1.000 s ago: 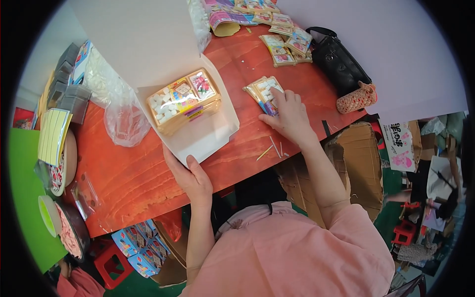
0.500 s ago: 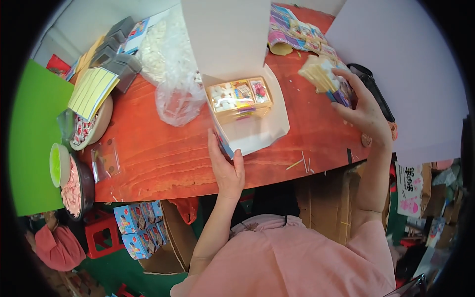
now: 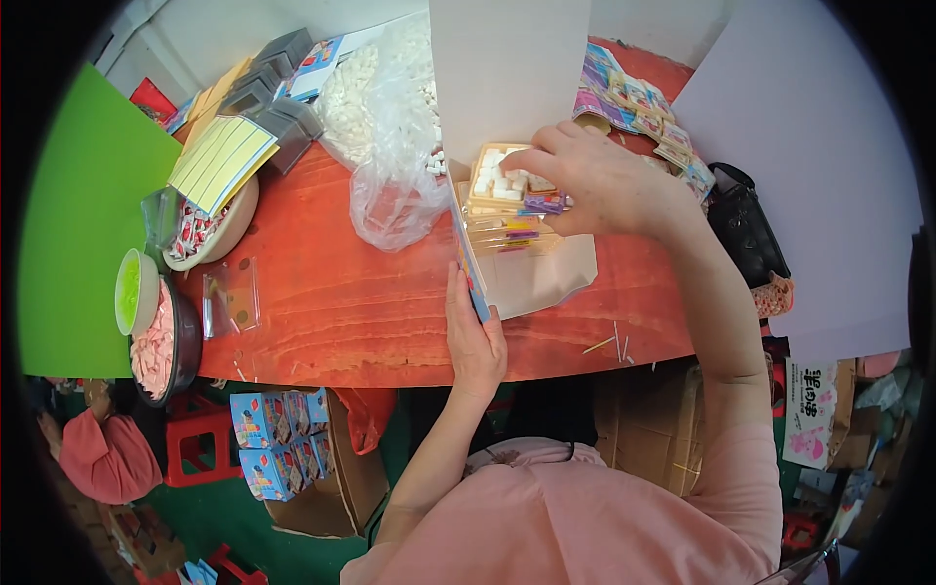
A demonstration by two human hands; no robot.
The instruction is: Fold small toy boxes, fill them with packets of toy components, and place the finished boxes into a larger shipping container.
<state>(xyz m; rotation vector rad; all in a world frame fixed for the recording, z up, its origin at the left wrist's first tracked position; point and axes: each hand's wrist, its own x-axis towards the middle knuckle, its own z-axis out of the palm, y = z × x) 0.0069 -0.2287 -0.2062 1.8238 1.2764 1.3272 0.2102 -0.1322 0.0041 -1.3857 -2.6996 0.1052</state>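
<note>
An open box (image 3: 541,278) with a white inside and a tall raised lid (image 3: 509,73) stands on the table before me. My left hand (image 3: 475,341) grips the near lower corner of its blue printed side, thumb and fingers on either side of the wall. Inside are stacked cream plastic trays. The top tray (image 3: 499,177) carries small white cubes and a purple printed piece. My right hand (image 3: 612,185) reaches over the box from the right, its thumb and fingers closed around this tray's right end. Part of the tray is hidden beneath those fingers.
Behind the box lies a clear bag of white pieces (image 3: 390,185). More filled trays (image 3: 651,102) sit far right, near a black bag (image 3: 746,219). Bowls (image 3: 180,336) of small pieces stand left. Blue boxes (image 3: 268,444) fill a carton below; another person's pink sleeve (image 3: 112,458) shows lower left.
My right hand has brought the stacked trays leftward from the table's right side into the open box. My left hand stays on the box. The whole view has shifted a little.
</note>
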